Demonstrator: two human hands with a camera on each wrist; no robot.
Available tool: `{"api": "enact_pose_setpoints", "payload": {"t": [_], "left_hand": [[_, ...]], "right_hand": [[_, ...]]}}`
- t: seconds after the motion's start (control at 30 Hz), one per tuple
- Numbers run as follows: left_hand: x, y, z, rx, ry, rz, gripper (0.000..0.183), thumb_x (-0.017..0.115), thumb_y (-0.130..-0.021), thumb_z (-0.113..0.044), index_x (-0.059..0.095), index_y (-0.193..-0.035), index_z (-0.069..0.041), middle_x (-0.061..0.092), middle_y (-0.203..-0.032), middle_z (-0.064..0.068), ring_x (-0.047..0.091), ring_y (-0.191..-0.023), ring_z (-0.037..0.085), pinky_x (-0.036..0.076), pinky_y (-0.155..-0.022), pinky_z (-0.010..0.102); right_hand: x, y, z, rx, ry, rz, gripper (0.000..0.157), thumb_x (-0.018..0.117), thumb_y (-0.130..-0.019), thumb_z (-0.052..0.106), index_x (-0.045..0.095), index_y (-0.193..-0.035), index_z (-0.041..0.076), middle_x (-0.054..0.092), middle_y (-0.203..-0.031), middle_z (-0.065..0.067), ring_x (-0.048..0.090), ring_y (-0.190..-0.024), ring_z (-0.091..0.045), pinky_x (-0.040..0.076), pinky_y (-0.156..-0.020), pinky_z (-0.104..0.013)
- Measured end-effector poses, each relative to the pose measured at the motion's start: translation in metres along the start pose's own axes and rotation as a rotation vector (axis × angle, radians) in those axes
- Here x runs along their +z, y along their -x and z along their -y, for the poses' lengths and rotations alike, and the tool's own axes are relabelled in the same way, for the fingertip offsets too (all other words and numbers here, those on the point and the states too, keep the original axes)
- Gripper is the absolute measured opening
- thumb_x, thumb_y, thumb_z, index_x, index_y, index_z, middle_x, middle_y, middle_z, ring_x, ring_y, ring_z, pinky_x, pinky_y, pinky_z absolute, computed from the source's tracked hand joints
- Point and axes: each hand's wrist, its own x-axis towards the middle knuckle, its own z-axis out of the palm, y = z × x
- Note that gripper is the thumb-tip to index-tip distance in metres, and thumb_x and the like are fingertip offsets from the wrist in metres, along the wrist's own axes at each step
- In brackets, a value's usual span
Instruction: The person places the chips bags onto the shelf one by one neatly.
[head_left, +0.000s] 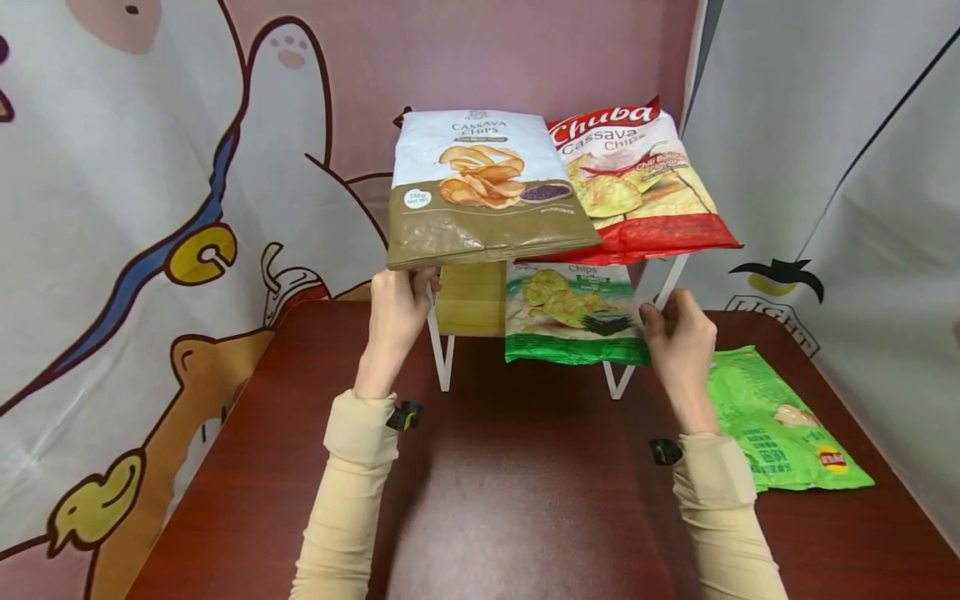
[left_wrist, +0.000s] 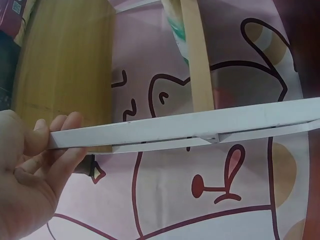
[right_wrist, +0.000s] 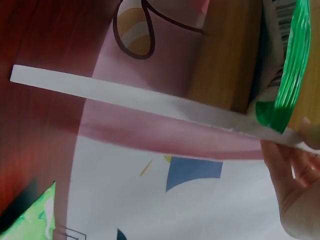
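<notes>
A small two-tier rack with a white metal frame and wooden shelves stands on the table. My left hand grips the frame's left side, thumb and fingers around the white bar in the left wrist view. On the other side, my right hand pinches the right bar of the frame. A white and brown bag of cassava chips lies on top, beside a red and white Chuba bag. Beneath them, a green-edged chip bag rests on the lower shelf. The top shelf is hidden by the bags.
A bright green chip bag lies on the dark red-brown table, right of my right hand. Cartoon-printed curtain hangs behind and to the left, with grey-white fabric at the right.
</notes>
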Motion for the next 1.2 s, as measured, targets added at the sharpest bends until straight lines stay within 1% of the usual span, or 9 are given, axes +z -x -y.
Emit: {"api": "enact_pose_setpoints", "payload": {"t": [0.1, 0.2, 0.3, 0.4, 0.53, 0.6, 0.8, 0.93, 1.2], "left_hand": [[0.001, 0.000, 0.000, -0.005, -0.001, 0.003, 0.012, 0.058, -0.092, -0.009, 0.061, -0.095, 0.002, 0.069, -0.072, 0.017, 0.067, -0.062, 0.029, 0.050, -0.051, 0.037], [0.002, 0.000, 0.000, -0.024, 0.000, 0.007, 0.010, 0.058, -0.092, -0.008, 0.061, -0.094, 0.002, 0.069, -0.072, 0.018, 0.066, -0.062, 0.029, 0.049, -0.051, 0.037], [0.003, 0.000, -0.001, -0.040, 0.003, 0.011, 0.010, 0.058, -0.091, -0.006, 0.061, -0.095, 0.002, 0.069, -0.073, 0.018, 0.067, -0.064, 0.029, 0.050, -0.052, 0.037], [0.003, 0.000, -0.002, -0.049, 0.000, 0.009, 0.009, 0.059, -0.091, -0.006, 0.060, -0.095, 0.002, 0.069, -0.074, 0.018, 0.067, -0.064, 0.029, 0.051, -0.053, 0.038], [0.002, 0.000, -0.002, -0.053, -0.006, 0.000, 0.010, 0.059, -0.091, -0.007, 0.060, -0.095, 0.002, 0.069, -0.074, 0.018, 0.068, -0.065, 0.030, 0.053, -0.055, 0.038], [0.002, 0.000, -0.002, -0.051, -0.007, 0.000, 0.011, 0.059, -0.091, -0.007, 0.060, -0.095, 0.003, 0.069, -0.075, 0.019, 0.068, -0.065, 0.030, 0.053, -0.055, 0.039], [0.004, 0.001, -0.002, -0.052, -0.006, 0.009, 0.012, 0.057, -0.092, -0.008, 0.060, -0.097, 0.003, 0.069, -0.076, 0.019, 0.068, -0.066, 0.030, 0.053, -0.055, 0.038], [0.005, 0.002, -0.002, -0.041, -0.003, 0.006, 0.012, 0.058, -0.091, -0.006, 0.059, -0.098, 0.004, 0.069, -0.076, 0.019, 0.068, -0.065, 0.030, 0.053, -0.054, 0.038], [0.003, 0.001, -0.001, -0.024, -0.012, 0.006, 0.013, 0.055, -0.094, -0.009, 0.059, -0.098, 0.003, 0.069, -0.075, 0.020, 0.067, -0.064, 0.031, 0.051, -0.052, 0.038]], "right_hand": [[-0.003, 0.003, -0.011, -0.032, -0.001, 0.038, 0.018, 0.067, -0.088, 0.011, 0.060, -0.094, -0.005, 0.066, -0.081, -0.022, 0.049, -0.065, 0.008, 0.034, -0.059, -0.012], [-0.008, 0.010, -0.033, -0.010, 0.057, 0.169, 0.026, 0.063, -0.092, 0.020, 0.059, -0.103, -0.002, 0.066, -0.087, -0.021, 0.059, -0.070, -0.020, 0.041, -0.063, -0.032], [-0.019, 0.019, -0.064, 0.100, 0.151, 0.352, 0.044, 0.054, -0.097, 0.033, 0.051, -0.120, -0.004, 0.065, -0.098, -0.027, 0.061, -0.082, -0.041, 0.044, -0.069, -0.049], [-0.033, 0.030, -0.094, 0.246, 0.291, 0.568, 0.066, 0.046, -0.098, 0.043, 0.037, -0.133, -0.011, 0.052, -0.117, -0.039, 0.051, -0.101, -0.055, 0.042, -0.080, -0.061], [-0.051, 0.041, -0.125, 0.412, 0.440, 0.850, 0.090, 0.052, -0.092, 0.050, 0.017, -0.140, -0.018, 0.023, -0.130, -0.051, 0.027, -0.112, -0.070, 0.032, -0.091, -0.071], [-0.058, 0.045, -0.135, 0.450, 0.484, 0.931, 0.094, 0.058, -0.088, 0.050, 0.016, -0.139, -0.017, 0.020, -0.129, -0.052, 0.025, -0.111, -0.073, 0.031, -0.090, -0.072], [-0.066, 0.049, -0.146, 0.402, 0.541, 0.965, 0.081, 0.070, -0.081, 0.040, 0.030, -0.127, -0.014, 0.031, -0.118, -0.050, 0.038, -0.100, -0.070, 0.040, -0.078, -0.067], [-0.065, 0.048, -0.148, 0.357, 0.575, 0.987, 0.077, 0.070, -0.080, 0.039, 0.036, -0.131, -0.008, 0.035, -0.119, -0.047, 0.042, -0.103, -0.065, 0.042, -0.074, -0.067], [-0.062, 0.051, -0.155, 0.303, 0.599, 0.894, 0.054, 0.059, -0.088, 0.029, 0.046, -0.128, -0.003, 0.044, -0.122, -0.044, 0.040, -0.103, -0.071, 0.019, -0.081, -0.086]]}}
